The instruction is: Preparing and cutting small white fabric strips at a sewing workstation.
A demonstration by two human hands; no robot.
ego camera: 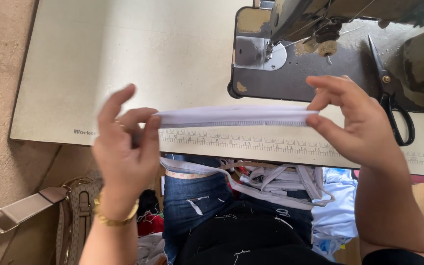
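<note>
A folded white fabric strip (231, 117) with a stitched lower edge is stretched level between my two hands above the table's near edge. My left hand (123, 152), with a gold bracelet at the wrist, pinches its left end between thumb and fingers. My right hand (357, 122) pinches the right end with thumb and forefinger. More white strips (271, 184) hang down into my lap.
A cream sewing table (123, 59) has a printed ruler (251, 143) along its near edge. A worn sewing machine (320, 29) stands at the back right, with black scissors (391, 98) on its bed. A beige bag (50, 216) sits on the floor at left; blue cloth (337, 211) lies at right.
</note>
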